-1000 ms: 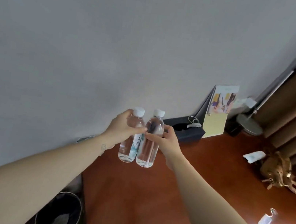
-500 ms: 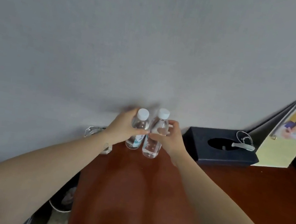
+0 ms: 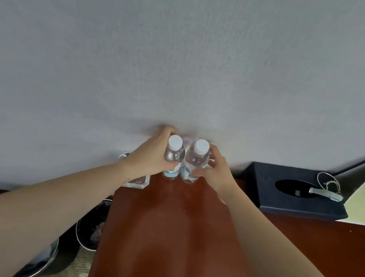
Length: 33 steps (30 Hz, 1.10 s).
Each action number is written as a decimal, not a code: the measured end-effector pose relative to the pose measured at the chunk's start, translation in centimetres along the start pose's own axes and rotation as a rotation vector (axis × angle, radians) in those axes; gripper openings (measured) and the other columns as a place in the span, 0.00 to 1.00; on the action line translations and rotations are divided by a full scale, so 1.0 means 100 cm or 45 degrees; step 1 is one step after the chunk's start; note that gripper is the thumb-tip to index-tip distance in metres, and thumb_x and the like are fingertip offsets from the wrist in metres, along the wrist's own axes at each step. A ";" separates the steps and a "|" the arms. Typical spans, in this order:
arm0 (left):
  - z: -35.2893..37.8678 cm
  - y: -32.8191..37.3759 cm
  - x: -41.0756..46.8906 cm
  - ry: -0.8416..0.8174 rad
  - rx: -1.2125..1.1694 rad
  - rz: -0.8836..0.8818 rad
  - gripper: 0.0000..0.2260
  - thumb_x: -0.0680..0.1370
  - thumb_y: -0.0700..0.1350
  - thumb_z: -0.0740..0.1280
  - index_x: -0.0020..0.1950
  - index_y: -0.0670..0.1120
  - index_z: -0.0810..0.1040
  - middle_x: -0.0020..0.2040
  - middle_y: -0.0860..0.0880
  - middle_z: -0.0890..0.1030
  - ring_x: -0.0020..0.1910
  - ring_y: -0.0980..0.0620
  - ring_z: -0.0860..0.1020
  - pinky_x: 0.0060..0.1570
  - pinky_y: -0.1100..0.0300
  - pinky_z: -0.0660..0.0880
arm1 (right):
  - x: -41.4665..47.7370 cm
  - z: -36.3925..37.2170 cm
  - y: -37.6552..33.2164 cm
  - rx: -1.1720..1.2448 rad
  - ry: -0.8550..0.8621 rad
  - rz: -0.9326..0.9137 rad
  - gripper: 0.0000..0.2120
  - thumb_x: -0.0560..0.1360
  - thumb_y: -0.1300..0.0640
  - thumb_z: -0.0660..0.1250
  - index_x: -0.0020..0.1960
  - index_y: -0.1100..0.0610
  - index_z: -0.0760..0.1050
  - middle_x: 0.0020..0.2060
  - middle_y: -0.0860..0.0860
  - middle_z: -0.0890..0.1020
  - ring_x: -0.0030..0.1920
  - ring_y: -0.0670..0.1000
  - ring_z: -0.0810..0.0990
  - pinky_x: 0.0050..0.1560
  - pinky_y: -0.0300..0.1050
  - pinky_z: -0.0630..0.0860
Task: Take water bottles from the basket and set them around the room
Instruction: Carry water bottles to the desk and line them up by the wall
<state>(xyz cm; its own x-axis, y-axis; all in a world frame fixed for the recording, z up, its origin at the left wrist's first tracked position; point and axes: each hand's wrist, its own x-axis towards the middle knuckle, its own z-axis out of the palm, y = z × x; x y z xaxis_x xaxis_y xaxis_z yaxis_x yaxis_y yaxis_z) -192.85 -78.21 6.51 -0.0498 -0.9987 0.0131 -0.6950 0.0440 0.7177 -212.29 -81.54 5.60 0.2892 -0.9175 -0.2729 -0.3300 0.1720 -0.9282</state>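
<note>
Two clear water bottles with white caps stand upright and side by side at the back edge of the red-brown desk [image 3: 170, 231], close to the grey wall. My left hand [image 3: 150, 157] grips the left bottle [image 3: 173, 153] round its body. My right hand [image 3: 213, 169] grips the right bottle [image 3: 197, 159], fingers curled round its side. The bottles touch each other, and their bases appear to rest on the desk. No basket is in view.
A dark tissue box [image 3: 291, 192] with a metal clip on top sits right of the bottles. A clear acrylic stand [image 3: 137, 180] is at the desk's left back corner. Two round bins [image 3: 90, 226] stand on the floor to the left. A yellow card leans at far right.
Both hands carried the two bottles forward and down to the desk's back edge by the wall. My view has tilted down and moved closer.
</note>
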 end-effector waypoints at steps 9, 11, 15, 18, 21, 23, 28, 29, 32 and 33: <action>-0.014 0.013 -0.008 0.005 0.185 0.051 0.21 0.72 0.51 0.73 0.60 0.48 0.69 0.59 0.50 0.71 0.54 0.51 0.74 0.52 0.53 0.74 | -0.002 0.001 -0.011 -0.021 0.133 -0.016 0.28 0.67 0.55 0.78 0.63 0.49 0.70 0.57 0.45 0.78 0.59 0.50 0.78 0.60 0.52 0.76; -0.017 0.016 -0.009 0.047 0.203 0.084 0.19 0.74 0.50 0.72 0.60 0.49 0.70 0.60 0.51 0.72 0.55 0.52 0.74 0.51 0.54 0.74 | -0.004 -0.002 -0.015 -0.114 0.221 -0.117 0.27 0.65 0.45 0.77 0.60 0.44 0.70 0.54 0.41 0.79 0.55 0.45 0.78 0.57 0.49 0.77; -0.025 0.020 -0.007 0.068 0.230 0.068 0.12 0.76 0.48 0.70 0.57 0.49 0.74 0.55 0.52 0.79 0.53 0.50 0.77 0.51 0.50 0.75 | -0.006 -0.009 -0.023 -0.416 0.287 -0.238 0.19 0.65 0.40 0.73 0.53 0.44 0.75 0.49 0.43 0.80 0.49 0.44 0.79 0.52 0.48 0.78; -0.029 0.023 -0.006 0.037 0.225 0.046 0.09 0.77 0.46 0.69 0.57 0.50 0.76 0.55 0.53 0.81 0.53 0.49 0.79 0.51 0.47 0.77 | -0.006 -0.013 -0.028 -0.417 0.232 -0.239 0.14 0.69 0.49 0.74 0.53 0.48 0.79 0.48 0.43 0.83 0.49 0.46 0.81 0.55 0.51 0.78; -0.031 0.025 -0.006 0.027 0.262 0.043 0.09 0.78 0.44 0.68 0.57 0.51 0.77 0.55 0.53 0.81 0.54 0.49 0.79 0.52 0.46 0.76 | -0.005 -0.015 -0.035 -0.414 0.106 -0.275 0.12 0.73 0.57 0.72 0.56 0.53 0.79 0.52 0.45 0.83 0.53 0.47 0.80 0.59 0.47 0.77; -0.031 0.025 -0.007 0.040 0.263 0.033 0.08 0.78 0.44 0.68 0.57 0.50 0.77 0.55 0.53 0.80 0.54 0.49 0.79 0.53 0.46 0.76 | -0.005 -0.014 -0.038 -0.433 0.046 -0.282 0.12 0.75 0.60 0.69 0.59 0.54 0.77 0.54 0.48 0.82 0.55 0.48 0.80 0.59 0.44 0.76; -0.034 0.026 -0.008 0.068 0.291 0.006 0.09 0.76 0.44 0.70 0.55 0.50 0.77 0.53 0.53 0.81 0.51 0.51 0.79 0.52 0.47 0.76 | -0.003 -0.006 -0.040 -0.458 0.037 -0.309 0.13 0.77 0.61 0.66 0.62 0.57 0.74 0.56 0.51 0.80 0.56 0.51 0.78 0.60 0.46 0.74; -0.036 0.025 -0.008 0.066 0.289 0.003 0.09 0.76 0.44 0.70 0.55 0.50 0.77 0.53 0.53 0.81 0.51 0.51 0.79 0.52 0.47 0.76 | -0.003 -0.004 -0.040 -0.472 0.036 -0.317 0.13 0.78 0.61 0.65 0.62 0.57 0.74 0.57 0.51 0.80 0.57 0.52 0.78 0.60 0.47 0.74; -0.038 0.023 -0.009 0.073 0.259 -0.002 0.09 0.75 0.44 0.71 0.54 0.49 0.77 0.52 0.53 0.81 0.51 0.51 0.79 0.52 0.47 0.76 | 0.000 0.000 -0.038 -0.517 0.043 -0.345 0.12 0.79 0.62 0.64 0.62 0.58 0.73 0.57 0.52 0.79 0.57 0.53 0.77 0.59 0.46 0.74; -0.038 0.022 -0.010 0.078 0.246 -0.004 0.08 0.75 0.44 0.71 0.54 0.49 0.77 0.52 0.53 0.81 0.51 0.51 0.79 0.52 0.47 0.76 | 0.001 0.001 -0.037 -0.520 0.050 -0.351 0.11 0.79 0.62 0.63 0.61 0.58 0.73 0.57 0.53 0.78 0.56 0.54 0.77 0.59 0.47 0.74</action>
<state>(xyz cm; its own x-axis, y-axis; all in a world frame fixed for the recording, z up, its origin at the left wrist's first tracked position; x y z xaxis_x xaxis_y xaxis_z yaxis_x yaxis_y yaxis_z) -191.61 -77.23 10.74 -0.0079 -0.9983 0.0578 -0.8202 0.0396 0.5708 -210.99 -82.24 9.00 0.3838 -0.9233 -0.0138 -0.5732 -0.2264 -0.7875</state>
